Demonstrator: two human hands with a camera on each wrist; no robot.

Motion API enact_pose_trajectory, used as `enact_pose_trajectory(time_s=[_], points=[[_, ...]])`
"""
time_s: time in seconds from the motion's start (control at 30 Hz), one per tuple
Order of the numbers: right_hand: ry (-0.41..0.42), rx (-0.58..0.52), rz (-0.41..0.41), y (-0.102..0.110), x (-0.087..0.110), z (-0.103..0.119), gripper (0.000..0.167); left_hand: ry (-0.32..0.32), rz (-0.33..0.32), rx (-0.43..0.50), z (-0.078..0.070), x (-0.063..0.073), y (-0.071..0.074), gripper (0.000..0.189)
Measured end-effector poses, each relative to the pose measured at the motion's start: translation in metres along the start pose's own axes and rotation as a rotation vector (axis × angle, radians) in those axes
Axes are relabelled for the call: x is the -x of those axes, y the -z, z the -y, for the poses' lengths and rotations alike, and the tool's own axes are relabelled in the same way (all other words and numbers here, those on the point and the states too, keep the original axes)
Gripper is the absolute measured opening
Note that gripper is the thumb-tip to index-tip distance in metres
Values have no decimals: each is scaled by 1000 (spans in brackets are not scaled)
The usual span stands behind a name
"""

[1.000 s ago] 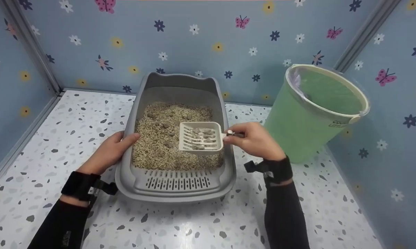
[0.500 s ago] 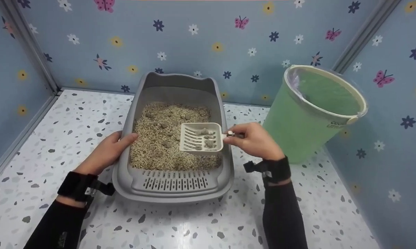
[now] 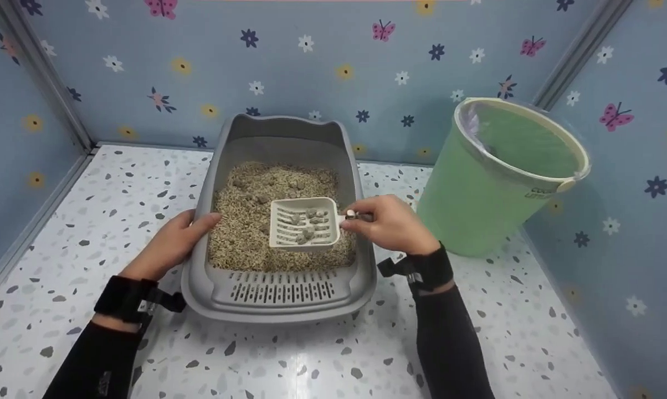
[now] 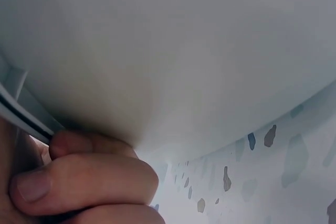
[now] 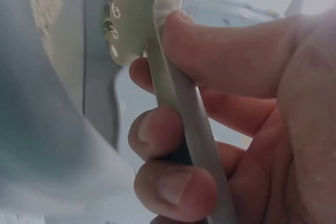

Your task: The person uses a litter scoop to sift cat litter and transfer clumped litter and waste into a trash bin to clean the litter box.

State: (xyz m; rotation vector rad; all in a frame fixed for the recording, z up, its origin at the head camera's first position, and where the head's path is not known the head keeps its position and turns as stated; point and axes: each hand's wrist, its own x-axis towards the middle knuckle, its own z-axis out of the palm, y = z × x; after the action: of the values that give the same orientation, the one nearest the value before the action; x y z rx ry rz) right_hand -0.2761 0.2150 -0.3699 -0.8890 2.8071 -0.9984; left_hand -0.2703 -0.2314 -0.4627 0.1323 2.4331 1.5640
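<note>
A grey litter box (image 3: 281, 313) holds tan granular litter (image 3: 239, 244) with darker clumps. At its left side my left hand (image 3: 167, 241) grips the rim, thumb on top; the left wrist view shows curled fingers (image 4: 100, 179) beneath the rim. My right hand (image 3: 397, 224) holds a cream slotted litter scoop (image 3: 330, 235) level above the litter, near the box's right side. Several clumps lie in the scoop. In the right wrist view, the thumb presses on the scoop's handle (image 5: 191, 114) and the fingers curl round it.
A green trash bin (image 3: 466, 205) with a clear liner stands right of the litter box, beyond my right hand. Flower-patterned walls (image 3: 306, 66) enclose the back and sides. The floor (image 3: 289, 354) is white with grey specks.
The scoop first stays nearly in place while loose litter drops out and the clumps shift inside it. Then it moves left with my right hand. My left hand stays on the rim.
</note>
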Motion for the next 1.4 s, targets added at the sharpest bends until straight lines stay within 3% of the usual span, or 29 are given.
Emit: enact_pose_trajectory(time_s=[0.2, 0.7, 1.17, 1.4], points=[[-53, -9, -74, 10, 9, -6, 7, -3, 1, 6, 1, -1, 0, 103], [-32, -19, -21, 9, 6, -4, 12, -4, -14, 10, 5, 1, -1, 99], [-61, -6, -87, 15, 9, -3, 13, -24, -22, 15, 4, -3, -3, 96], [-96, 17, -104, 28, 14, -3, 16, -19, -25, -1, 7, -2, -3, 98]])
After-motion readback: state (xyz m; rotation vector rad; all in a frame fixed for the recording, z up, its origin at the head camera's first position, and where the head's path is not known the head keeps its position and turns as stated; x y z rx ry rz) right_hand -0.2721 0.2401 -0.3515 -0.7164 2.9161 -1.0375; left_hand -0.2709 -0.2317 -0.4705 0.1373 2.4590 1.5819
